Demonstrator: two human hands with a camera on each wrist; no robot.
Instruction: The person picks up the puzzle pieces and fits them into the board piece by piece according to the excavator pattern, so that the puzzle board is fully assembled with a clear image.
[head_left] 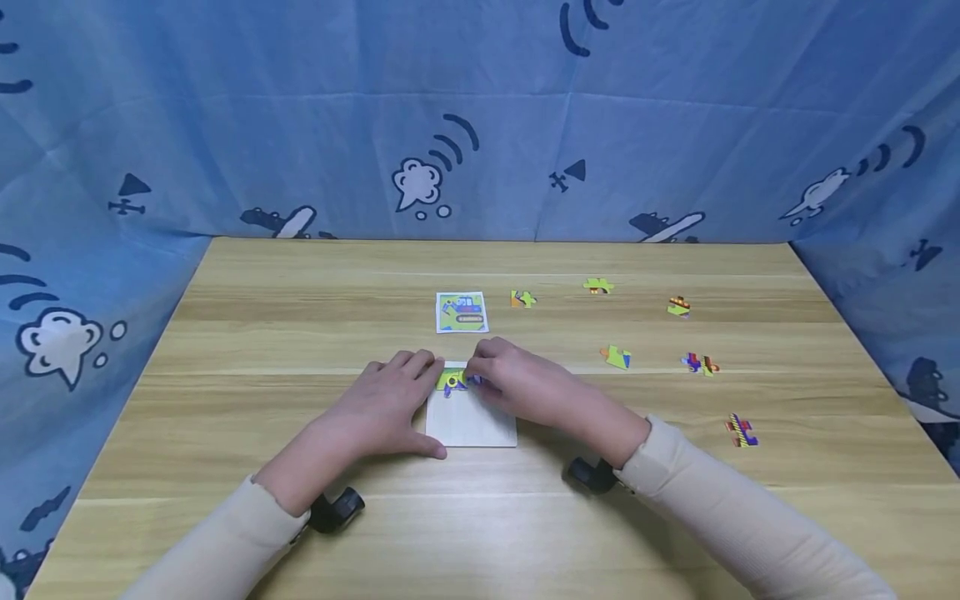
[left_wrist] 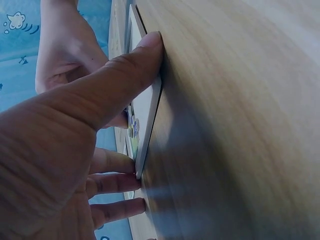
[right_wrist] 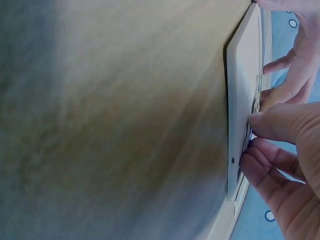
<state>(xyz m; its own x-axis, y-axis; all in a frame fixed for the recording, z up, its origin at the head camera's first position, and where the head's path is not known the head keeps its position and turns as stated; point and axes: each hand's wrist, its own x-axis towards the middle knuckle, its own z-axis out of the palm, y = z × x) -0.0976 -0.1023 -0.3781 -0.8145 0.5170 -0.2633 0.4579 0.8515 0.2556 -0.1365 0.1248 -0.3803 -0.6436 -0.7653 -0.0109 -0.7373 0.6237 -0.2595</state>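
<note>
A small white puzzle board (head_left: 471,423) lies flat on the table, with a green puzzle piece (head_left: 444,380) bearing a yellow-and-purple picture in its upper left. My left hand (head_left: 382,404) steadies the board's left side; its thumb (left_wrist: 145,47) rests at the near corner and its outstretched fingers touch the far edge. Over the upper right of the board, my right hand (head_left: 517,379) pinches a puzzle piece (right_wrist: 251,134) between thumb and fingertips. That piece is mostly hidden by the fingers; a bit of blue-purple shows.
Behind the board lies a square picture card (head_left: 462,312) of a digger. Several loose puzzle pieces are scattered to the right, among them a green one (head_left: 618,357) and a striped one (head_left: 742,431). A blue patterned cloth (head_left: 495,125) hangs around the wooden table (head_left: 300,292).
</note>
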